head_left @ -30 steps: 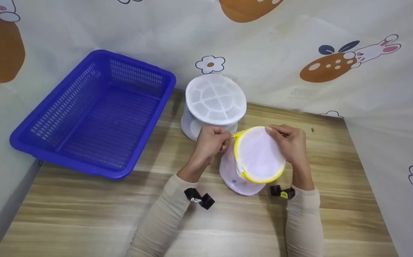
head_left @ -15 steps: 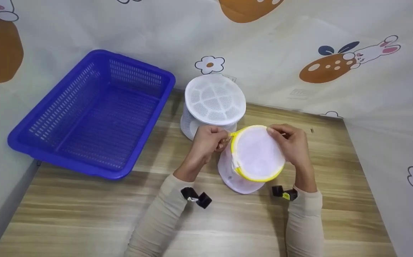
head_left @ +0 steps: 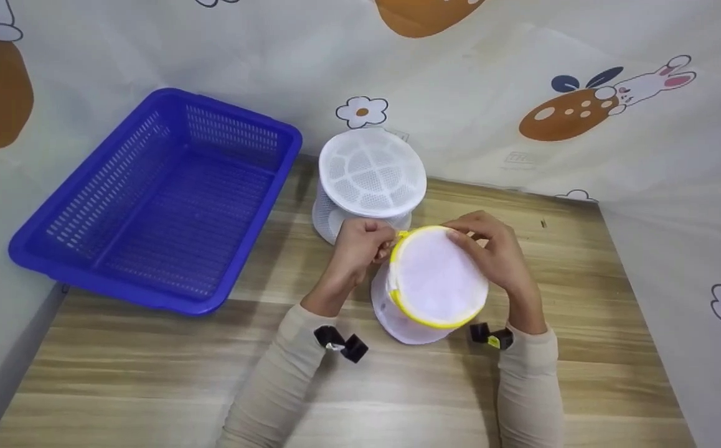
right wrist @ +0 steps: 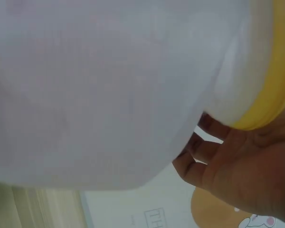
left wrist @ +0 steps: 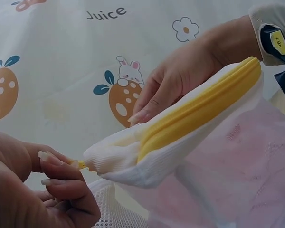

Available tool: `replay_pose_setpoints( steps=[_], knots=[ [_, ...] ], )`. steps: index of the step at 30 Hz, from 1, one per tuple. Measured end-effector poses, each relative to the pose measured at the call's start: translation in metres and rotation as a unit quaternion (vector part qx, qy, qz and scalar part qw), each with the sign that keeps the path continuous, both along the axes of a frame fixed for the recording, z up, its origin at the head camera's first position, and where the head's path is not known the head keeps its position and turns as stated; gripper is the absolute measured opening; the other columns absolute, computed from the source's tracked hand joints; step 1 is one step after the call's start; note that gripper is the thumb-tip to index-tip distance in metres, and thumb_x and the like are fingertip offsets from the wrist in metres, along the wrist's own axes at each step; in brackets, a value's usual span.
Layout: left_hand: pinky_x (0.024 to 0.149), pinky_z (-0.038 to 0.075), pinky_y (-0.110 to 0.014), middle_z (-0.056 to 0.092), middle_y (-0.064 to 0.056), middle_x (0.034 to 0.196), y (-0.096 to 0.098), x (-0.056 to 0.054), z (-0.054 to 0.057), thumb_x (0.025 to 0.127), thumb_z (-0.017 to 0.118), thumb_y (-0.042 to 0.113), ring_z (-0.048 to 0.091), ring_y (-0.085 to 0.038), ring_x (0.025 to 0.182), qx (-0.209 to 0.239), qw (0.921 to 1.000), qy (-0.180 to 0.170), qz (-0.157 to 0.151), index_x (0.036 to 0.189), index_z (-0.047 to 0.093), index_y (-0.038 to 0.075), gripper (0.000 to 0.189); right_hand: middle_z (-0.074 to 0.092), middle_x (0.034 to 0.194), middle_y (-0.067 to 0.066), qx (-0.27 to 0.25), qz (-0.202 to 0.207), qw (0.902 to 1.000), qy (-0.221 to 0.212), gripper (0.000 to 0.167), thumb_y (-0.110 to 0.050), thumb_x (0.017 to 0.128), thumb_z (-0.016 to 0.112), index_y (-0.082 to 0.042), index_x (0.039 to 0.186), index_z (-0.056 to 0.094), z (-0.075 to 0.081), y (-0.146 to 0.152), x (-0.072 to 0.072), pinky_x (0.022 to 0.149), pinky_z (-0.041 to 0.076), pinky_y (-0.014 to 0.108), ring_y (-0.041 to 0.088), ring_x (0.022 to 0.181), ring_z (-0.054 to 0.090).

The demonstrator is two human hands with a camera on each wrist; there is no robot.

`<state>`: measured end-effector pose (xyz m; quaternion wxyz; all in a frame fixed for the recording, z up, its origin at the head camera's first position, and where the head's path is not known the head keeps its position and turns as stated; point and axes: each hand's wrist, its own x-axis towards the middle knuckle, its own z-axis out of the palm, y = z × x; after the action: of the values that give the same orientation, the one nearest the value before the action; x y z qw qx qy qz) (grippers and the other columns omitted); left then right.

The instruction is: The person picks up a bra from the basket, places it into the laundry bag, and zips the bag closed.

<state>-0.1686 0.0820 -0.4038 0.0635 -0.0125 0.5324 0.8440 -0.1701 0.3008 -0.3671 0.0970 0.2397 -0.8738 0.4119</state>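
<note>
A pale pink-white mesh laundry bag, drum-shaped with a yellow zipper round its top, stands tilted on the table in the head view. At its far left edge my left hand pinches the small yellow zipper pull; thumb and forefinger cover part of it. My right hand holds the rim on the far right side, its thumb on the lid and fingers behind the edge. The right wrist view shows those fingers bent against the bag's side. Behind stands a white mesh laundry bag, untouched.
A large blue plastic basket with slotted walls stands at the left. The wood-grain table runs under everything. A patterned cloth wall closes off the back and sides.
The pink-white bag has shifted a little left, its lid turning more toward me. My right hand has moved left with the rim, fingers more spread. The left hand keeps its pinch.
</note>
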Motion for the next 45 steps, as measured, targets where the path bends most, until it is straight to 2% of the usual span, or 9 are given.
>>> replay_pose_setpoints(
  steps=[3, 12, 19, 28, 33, 40, 45],
  knots=[
    [0.041, 0.027, -0.018, 0.043, -0.003, 0.051, -0.001, 0.0, 0.0, 0.08, 0.053, -0.013, 0.036, -0.007, 0.043, -0.011, 0.9999, 0.0, 0.003, 0.055, 0.051, 0.001, 0.028, 0.067, 0.093, 0.011, -0.004, -0.001, 1.0, 0.008, 0.012, -0.002, 0.087, 0.067, -0.001, 0.098, 0.074, -0.001, -0.004, 0.0, 0.071, 0.047, 0.028, 0.018, 0.085, 0.059],
    [0.043, 0.028, -0.02, 0.043, -0.004, 0.051, -0.003, -0.001, 0.0, 0.081, 0.053, -0.012, 0.037, -0.01, 0.044, -0.016, 0.9998, 0.011, -0.007, 0.054, 0.05, 0.001, 0.03, 0.07, 0.081, 0.009, -0.034, -0.052, 0.9979, 0.015, 0.008, -0.003, 0.082, 0.073, 0.0, 0.09, 0.075, -0.003, -0.012, 0.0, 0.068, 0.048, 0.022, 0.018, 0.074, 0.063],
    [0.043, 0.028, -0.021, 0.043, -0.003, 0.05, -0.001, 0.0, 0.0, 0.081, 0.054, -0.012, 0.037, -0.009, 0.043, -0.033, 0.9994, 0.009, -0.007, 0.053, 0.05, 0.003, 0.031, 0.07, 0.078, 0.01, -0.049, -0.059, 0.997, 0.012, 0.006, -0.002, 0.082, 0.073, 0.0, 0.087, 0.076, -0.005, -0.008, -0.001, 0.062, 0.048, 0.02, 0.019, 0.071, 0.063],
    [0.041, 0.028, -0.019, 0.043, -0.003, 0.05, 0.0, 0.002, 0.0, 0.081, 0.054, -0.012, 0.036, -0.008, 0.043, -0.028, 0.9996, 0.007, -0.003, 0.053, 0.05, 0.003, 0.032, 0.07, 0.079, 0.011, -0.05, -0.064, 0.9967, -0.005, 0.006, -0.003, 0.083, 0.073, 0.001, 0.087, 0.076, -0.006, -0.007, -0.001, 0.06, 0.049, 0.02, 0.017, 0.07, 0.063],
    [0.041, 0.028, -0.019, 0.044, -0.003, 0.05, 0.0, 0.001, 0.001, 0.079, 0.054, -0.012, 0.037, -0.008, 0.042, -0.032, 0.9995, 0.005, 0.003, 0.054, 0.052, 0.003, 0.03, 0.07, 0.078, 0.01, -0.046, -0.066, 0.9968, 0.003, 0.005, -0.003, 0.082, 0.073, 0.0, 0.086, 0.076, -0.005, -0.008, -0.003, 0.059, 0.048, 0.019, 0.017, 0.069, 0.063],
    [0.04, 0.026, -0.019, 0.042, -0.002, 0.047, 0.0, 0.001, 0.001, 0.078, 0.053, -0.013, 0.034, -0.008, 0.042, -0.034, 0.9991, 0.026, 0.0, 0.051, 0.049, 0.005, 0.032, 0.07, 0.077, 0.011, -0.045, -0.068, 0.9966, 0.017, 0.005, -0.002, 0.082, 0.074, 0.001, 0.085, 0.076, -0.005, -0.007, -0.003, 0.056, 0.048, 0.019, 0.019, 0.067, 0.062],
    [0.041, 0.028, -0.018, 0.044, -0.002, 0.048, 0.0, 0.003, 0.001, 0.078, 0.054, -0.013, 0.037, -0.007, 0.042, -0.04, 0.9991, 0.012, 0.008, 0.053, 0.052, 0.003, 0.029, 0.07, 0.078, 0.012, -0.042, -0.083, 0.9953, 0.025, 0.005, -0.001, 0.082, 0.073, 0.002, 0.086, 0.075, -0.005, -0.005, -0.001, 0.057, 0.048, 0.018, 0.019, 0.069, 0.064]
  ],
)
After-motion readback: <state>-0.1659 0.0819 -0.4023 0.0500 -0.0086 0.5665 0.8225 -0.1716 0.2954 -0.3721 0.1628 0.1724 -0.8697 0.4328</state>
